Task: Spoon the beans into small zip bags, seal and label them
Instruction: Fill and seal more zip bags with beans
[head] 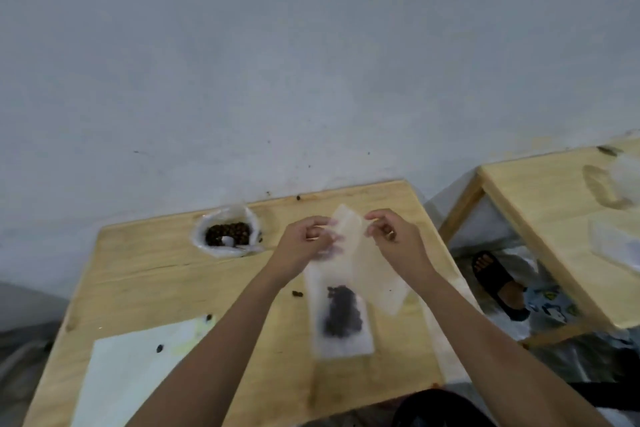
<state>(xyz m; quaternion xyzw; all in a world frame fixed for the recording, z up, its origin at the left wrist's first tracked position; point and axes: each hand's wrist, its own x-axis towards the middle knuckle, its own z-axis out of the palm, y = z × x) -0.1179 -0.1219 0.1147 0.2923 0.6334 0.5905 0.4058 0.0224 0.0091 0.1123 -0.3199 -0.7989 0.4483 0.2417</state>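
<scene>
A small clear zip bag point(341, 340) with a clump of dark beans point(343, 310) in its lower half hangs over the wooden table point(173, 274). My left hand point(301, 246) pinches its top edge. A pale, empty zip bag point(372, 263) slants between my hands, and my right hand point(396, 241) pinches its upper right edge with curled fingers. Both bags are blurred. At the back of the table stands an open plastic bag of beans point(227, 234) with a white spoon point(230, 242) in it.
A white sheet of paper point(138, 367) lies at the front left, with loose beans point(297, 294) scattered about. A second wooden table point(540, 218) with clear plastic items stands to the right. A person's foot in a black sandal point(498, 279) rests between the tables.
</scene>
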